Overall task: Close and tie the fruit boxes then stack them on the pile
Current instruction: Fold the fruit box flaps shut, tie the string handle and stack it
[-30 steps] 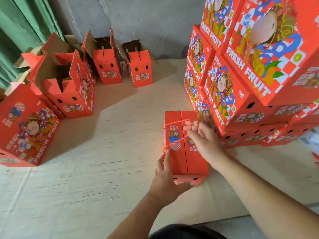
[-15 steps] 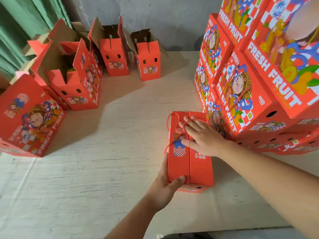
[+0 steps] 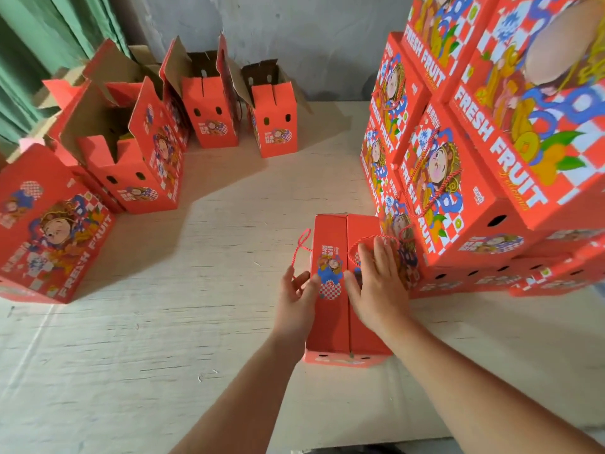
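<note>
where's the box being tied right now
In the head view the closed box lies low and right of centre on the pale mat, between the left hand and right hand, beside the stacked pile.

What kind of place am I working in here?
Probably a fruit packing or storage room: a stacked pile of closed red FRESH FRUIT cartons, open red cardboard cartons awaiting closing, and a bare grey plaster wall.
</note>
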{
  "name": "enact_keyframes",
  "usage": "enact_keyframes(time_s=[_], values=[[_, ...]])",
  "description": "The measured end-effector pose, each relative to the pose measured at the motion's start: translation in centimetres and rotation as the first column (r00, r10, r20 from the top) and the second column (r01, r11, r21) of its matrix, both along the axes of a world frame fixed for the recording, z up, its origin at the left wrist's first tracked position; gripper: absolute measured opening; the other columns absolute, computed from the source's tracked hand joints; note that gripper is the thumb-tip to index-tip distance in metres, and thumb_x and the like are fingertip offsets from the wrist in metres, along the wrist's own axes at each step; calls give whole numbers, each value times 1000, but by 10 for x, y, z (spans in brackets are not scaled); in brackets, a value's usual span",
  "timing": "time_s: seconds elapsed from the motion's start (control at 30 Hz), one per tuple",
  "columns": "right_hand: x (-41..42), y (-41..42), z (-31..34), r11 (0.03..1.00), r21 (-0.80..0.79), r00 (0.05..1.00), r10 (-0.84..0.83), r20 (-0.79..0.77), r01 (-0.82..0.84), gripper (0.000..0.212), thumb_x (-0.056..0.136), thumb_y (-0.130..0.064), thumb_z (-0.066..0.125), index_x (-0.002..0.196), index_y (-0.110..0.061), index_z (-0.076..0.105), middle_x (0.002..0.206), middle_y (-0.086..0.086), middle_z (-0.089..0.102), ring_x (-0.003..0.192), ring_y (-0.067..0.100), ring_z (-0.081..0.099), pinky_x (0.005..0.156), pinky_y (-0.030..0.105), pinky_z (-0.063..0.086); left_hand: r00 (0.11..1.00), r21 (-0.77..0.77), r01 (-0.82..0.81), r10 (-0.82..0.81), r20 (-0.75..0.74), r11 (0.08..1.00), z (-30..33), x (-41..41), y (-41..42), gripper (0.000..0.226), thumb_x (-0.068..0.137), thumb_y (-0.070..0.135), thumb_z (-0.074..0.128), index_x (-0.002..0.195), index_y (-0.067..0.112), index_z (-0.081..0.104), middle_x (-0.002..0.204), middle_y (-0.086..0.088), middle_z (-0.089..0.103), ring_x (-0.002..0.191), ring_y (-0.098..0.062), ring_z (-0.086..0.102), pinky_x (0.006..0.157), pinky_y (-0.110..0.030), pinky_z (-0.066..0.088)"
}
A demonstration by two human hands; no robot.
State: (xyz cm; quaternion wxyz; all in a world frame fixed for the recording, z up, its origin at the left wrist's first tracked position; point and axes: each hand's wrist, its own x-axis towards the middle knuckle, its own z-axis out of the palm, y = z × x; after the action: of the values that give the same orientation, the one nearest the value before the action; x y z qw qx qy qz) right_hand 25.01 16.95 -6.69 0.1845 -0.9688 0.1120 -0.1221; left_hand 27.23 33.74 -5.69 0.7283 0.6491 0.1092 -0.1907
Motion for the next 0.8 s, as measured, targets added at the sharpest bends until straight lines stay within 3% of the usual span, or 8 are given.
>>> enact_keyframes(time_s=[0.13,0.2,0.3,0.43,0.57,0.63,0.7,0.8], values=[[-2,-5,5,896,398,979,-153,-137,196,68,105,-45,48,164,-25,20,171,5,20,155,26,27,120,42,33,983,183,66,-95,157,981,-9,-1,-8,41,110,29,49,149,19,52,136,7,66,127,-7,61,104,-24,50],[-2,-8,6,902,396,981,-120,-152,172,67,106,-47,46,164,-30,18,168,-2,28,150,24,37,115,38,37,951,265,82,-155,267,961,-11,2,-6,38,111,25,45,147,19,56,134,11,67,126,0,60,107,-23,47],[-4,-9,7,909,377,978,-118,-173,177,66,106,-49,45,164,-33,18,162,-1,41,136,27,53,103,36,44,927,322,44,-159,339,946,-12,3,-5,37,111,21,44,146,25,56,131,28,62,122,18,54,97,-2,37],[-9,-16,8,873,450,977,-126,-170,191,57,108,-44,43,162,-39,24,153,1,53,128,31,59,102,42,49,933,350,34,-155,325,936,-17,3,-2,41,112,26,43,152,21,52,138,23,58,124,23,48,98,2,34],[-10,-13,7,678,704,975,-197,-101,210,57,111,-31,39,164,-25,18,170,-3,19,156,14,19,126,33,17,956,302,47,-131,263,952,-19,0,1,42,112,34,40,149,23,54,137,20,60,118,26,49,97,-1,41],[-9,-11,5,572,767,951,-261,-165,290,52,112,-32,37,161,-15,30,167,5,30,148,13,31,119,27,22,969,232,53,-107,224,971,-18,-2,0,40,112,35,38,147,26,56,128,27,64,117,20,56,96,-7,47],[-9,-9,3,464,811,926,-288,-243,357,49,111,-34,38,152,-7,45,159,11,44,137,13,42,109,23,27,978,176,55,-89,190,983,-15,-4,-4,39,112,33,38,146,26,57,115,36,66,111,21,58,87,-2,46],[-8,-9,2,381,830,902,-312,-298,406,54,110,-42,39,155,-12,42,161,6,40,149,21,35,114,27,25,981,146,48,-74,179,988,-8,-4,-8,38,113,31,36,144,25,57,101,49,64,102,27,57,78,4,43]])
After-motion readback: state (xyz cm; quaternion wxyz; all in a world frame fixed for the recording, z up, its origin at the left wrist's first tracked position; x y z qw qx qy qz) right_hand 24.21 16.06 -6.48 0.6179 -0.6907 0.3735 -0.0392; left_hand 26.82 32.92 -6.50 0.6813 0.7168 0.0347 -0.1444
